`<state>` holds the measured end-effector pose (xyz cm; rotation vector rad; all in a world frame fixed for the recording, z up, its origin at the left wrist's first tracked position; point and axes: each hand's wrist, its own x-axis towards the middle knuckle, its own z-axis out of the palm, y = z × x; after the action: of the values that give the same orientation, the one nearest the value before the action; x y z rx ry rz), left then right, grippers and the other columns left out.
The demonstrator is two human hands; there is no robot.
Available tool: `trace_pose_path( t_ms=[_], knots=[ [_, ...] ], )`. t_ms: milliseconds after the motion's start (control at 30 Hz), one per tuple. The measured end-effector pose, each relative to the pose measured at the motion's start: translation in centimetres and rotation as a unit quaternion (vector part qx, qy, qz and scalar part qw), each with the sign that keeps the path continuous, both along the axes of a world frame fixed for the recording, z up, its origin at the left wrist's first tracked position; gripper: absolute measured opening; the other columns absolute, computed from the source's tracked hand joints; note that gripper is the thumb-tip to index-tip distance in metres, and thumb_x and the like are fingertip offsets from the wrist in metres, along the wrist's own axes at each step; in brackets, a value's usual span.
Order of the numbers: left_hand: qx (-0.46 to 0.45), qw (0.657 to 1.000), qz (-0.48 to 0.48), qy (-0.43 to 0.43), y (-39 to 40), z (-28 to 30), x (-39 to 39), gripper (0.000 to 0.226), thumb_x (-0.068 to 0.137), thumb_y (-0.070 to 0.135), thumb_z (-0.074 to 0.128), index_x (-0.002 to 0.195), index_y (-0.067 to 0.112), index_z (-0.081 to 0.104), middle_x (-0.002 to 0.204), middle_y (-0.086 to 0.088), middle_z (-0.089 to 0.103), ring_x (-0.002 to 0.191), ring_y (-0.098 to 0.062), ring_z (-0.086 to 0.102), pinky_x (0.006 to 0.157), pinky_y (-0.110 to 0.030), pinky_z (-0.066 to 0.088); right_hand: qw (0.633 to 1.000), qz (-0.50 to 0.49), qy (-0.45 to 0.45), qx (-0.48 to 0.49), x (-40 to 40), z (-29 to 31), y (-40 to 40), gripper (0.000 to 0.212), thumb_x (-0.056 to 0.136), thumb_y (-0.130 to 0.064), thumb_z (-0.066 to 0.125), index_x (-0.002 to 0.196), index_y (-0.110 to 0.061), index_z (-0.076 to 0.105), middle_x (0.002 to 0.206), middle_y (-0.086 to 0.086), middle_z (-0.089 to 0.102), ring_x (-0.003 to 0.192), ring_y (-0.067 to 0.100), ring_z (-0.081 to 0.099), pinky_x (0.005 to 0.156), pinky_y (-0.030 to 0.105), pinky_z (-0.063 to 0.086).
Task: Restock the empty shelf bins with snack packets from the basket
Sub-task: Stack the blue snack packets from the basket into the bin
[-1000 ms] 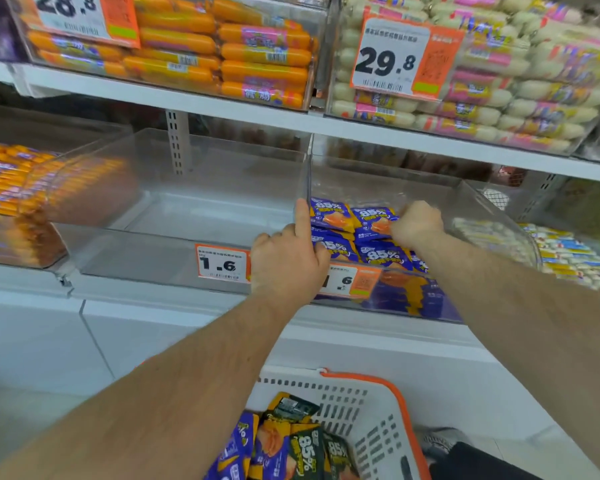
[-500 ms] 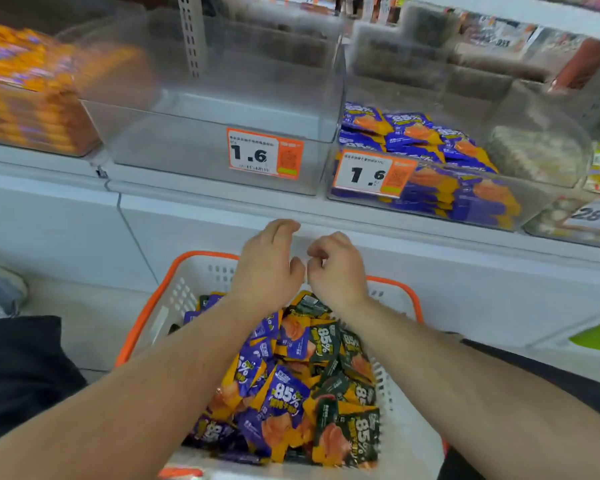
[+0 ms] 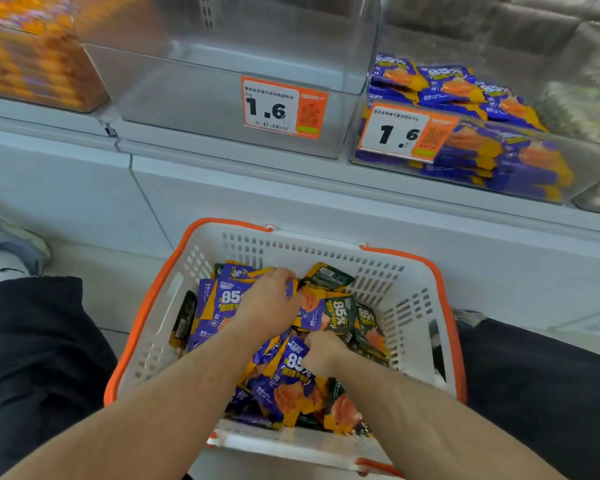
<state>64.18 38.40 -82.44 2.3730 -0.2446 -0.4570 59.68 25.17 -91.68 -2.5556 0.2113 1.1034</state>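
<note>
Snack packets [image 3: 284, 344], purple-and-orange ones mixed with dark green ones, lie heaped in the white basket [image 3: 409, 306] with the orange rim, which sits on the floor between my knees, right against the white base of the shelf unit. Both of my hands are down in that heap. My left hand [image 3: 267, 303] lies on top of the pile toward the far side of the basket, knuckles up, its fingers curled down into the purple packets; I see it touching them, but I cannot tell whether it has actually closed on one. My right hand [image 3: 321, 351] sits nearer to me and just beside the left wrist, fingers bunched tightly and pinching the top edge of a purple packet [image 3: 293, 370] printed with "85%". Above the basket, on the shelf, the clear empty bin [image 3: 229, 77] stands directly ahead, with an orange-and-white price tag [image 3: 284, 107] reading 1.6 on its front wall. Just beside it on the right, the neighbouring bin [image 3: 586, 157] holds a layer of the same purple packets and carries its own 1.6 tag [image 3: 407, 133]. To the left, another bin [image 3: 32, 60] is filled with blurred orange goods. Dark trouser legs [image 3: 39, 344] frame the basket on either side.
</note>
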Motion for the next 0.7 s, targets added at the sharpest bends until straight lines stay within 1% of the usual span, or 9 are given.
trace_pose_path(
  t_ms=[67, 133, 167, 200, 267, 333, 433, 567, 700],
  knots=[
    [0.0, 1.0, 0.001, 0.004, 0.1, -0.1, 0.0, 0.045, 0.095, 0.022, 0.054, 0.139, 0.017, 0.046, 0.141, -0.003, 0.047, 0.124, -0.022, 0.05, 0.102, -0.042, 0.044, 1.0, -0.004, -0.024, 0.004, 0.0, 0.2, 0.1, 0.024, 0.087, 0.002, 0.046, 0.073, -0.017, 0.04, 0.07, 0.004, 0.037, 0.059, 0.019, 0.032, 0.049, 0.03, 0.028],
    [0.006, 1.0, 0.004, 0.013, 0.3, -0.3, 0.0, 0.047, 0.094, 0.018, 0.055, 0.14, 0.016, 0.045, 0.144, -0.004, 0.046, 0.127, -0.023, 0.048, 0.103, -0.04, 0.044, 0.999, -0.006, -0.04, 0.01, 0.3, 0.8, 0.0, 0.026, 0.087, 0.0, 0.046, 0.078, -0.025, 0.042, 0.083, 0.004, 0.043, 0.077, 0.022, 0.038, 0.071, 0.037, 0.042],
    [0.008, 1.0, 0.005, 0.02, 0.5, -0.4, 0.0, 0.049, 0.094, 0.017, 0.055, 0.141, 0.016, 0.043, 0.145, -0.004, 0.045, 0.129, -0.023, 0.047, 0.104, -0.039, 0.043, 0.999, -0.006, -0.043, 0.018, 0.7, 1.3, -0.1, 0.026, 0.087, -0.004, 0.046, 0.081, -0.029, 0.042, 0.088, 0.002, 0.044, 0.085, 0.023, 0.036, 0.085, 0.043, 0.04],
    [0.011, 1.0, 0.004, 0.027, 0.7, -0.4, 0.1, 0.051, 0.094, 0.016, 0.056, 0.142, 0.015, 0.042, 0.146, -0.004, 0.045, 0.13, -0.022, 0.046, 0.104, -0.037, 0.042, 0.998, -0.011, -0.045, 0.038, 1.1, 2.0, -0.2, 0.024, 0.088, -0.006, 0.046, 0.085, -0.03, 0.043, 0.087, 0.0, 0.045, 0.089, 0.022, 0.036, 0.087, 0.044, 0.037],
    [0.022, 0.999, 0.001, 0.038, 1.3, -0.5, 0.2, 0.055, 0.093, 0.017, 0.057, 0.145, 0.015, 0.038, 0.146, -0.004, 0.045, 0.131, -0.022, 0.046, 0.104, -0.036, 0.043, 0.993, -0.029, -0.07, 0.086, 2.4, 3.7, -0.6, 0.02, 0.091, -0.007, 0.046, 0.094, -0.026, 0.049, 0.081, -0.005, 0.049, 0.081, 0.022, 0.048, 0.069, 0.033, 0.04],
    [0.032, 0.998, -0.011, 0.048, 1.7, -0.2, 0.5, 0.059, 0.091, 0.021, 0.06, 0.145, 0.017, 0.037, 0.144, -0.003, 0.046, 0.125, -0.023, 0.05, 0.098, -0.038, 0.047, 0.987, -0.035, -0.115, 0.102, 3.9, 6.3, -1.4, 0.018, 0.092, -0.008, 0.049, 0.1, -0.023, 0.056, 0.089, -0.004, 0.057, 0.079, 0.017, 0.055, 0.055, 0.025, 0.039],
    [-0.006, 0.997, -0.011, 0.072, 1.4, 0.8, 1.2, 0.058, 0.089, 0.028, 0.067, 0.139, 0.018, 0.04, 0.13, -0.001, 0.054, 0.109, -0.02, 0.058, 0.082, -0.033, 0.051, 0.978, -0.032, -0.178, 0.108, 6.0, 10.7, -2.9, 0.013, 0.095, -0.012, 0.052, 0.101, -0.023, 0.055, 0.104, 0.004, 0.059, 0.089, 0.02, 0.057, 0.062, 0.026, 0.041],
    [-0.135, 0.99, 0.002, 0.032, 0.2, 3.3, 2.2, 0.014, 0.087, 0.014, 0.066, 0.097, 0.023, 0.066, 0.095, 0.007, 0.072, 0.084, -0.009, 0.067, 0.079, -0.037, 0.054, 0.956, -0.06, -0.244, 0.15, 7.6, 17.0, -5.0, 0.011, 0.094, -0.011, 0.055, 0.095, -0.022, 0.053, 0.098, 0.002, 0.06, 0.086, 0.022, 0.06, 0.067, 0.029, 0.047],
    [-0.254, 0.965, 0.069, -0.018, -1.3, 6.8, 2.7, 0.019, 0.087, 0.004, 0.066, 0.086, 0.023, 0.067, 0.089, 0.006, 0.074, 0.082, -0.013, 0.068, 0.076, -0.03, 0.053, 0.889, -0.126, -0.434, 0.076, 6.3, 21.5, -6.3, 0.017, 0.088, -0.02, 0.065, 0.101, -0.02, 0.054, 0.109, 0.0, 0.053, 0.098, 0.019, 0.053, 0.081, 0.03, 0.045]
  ],
)
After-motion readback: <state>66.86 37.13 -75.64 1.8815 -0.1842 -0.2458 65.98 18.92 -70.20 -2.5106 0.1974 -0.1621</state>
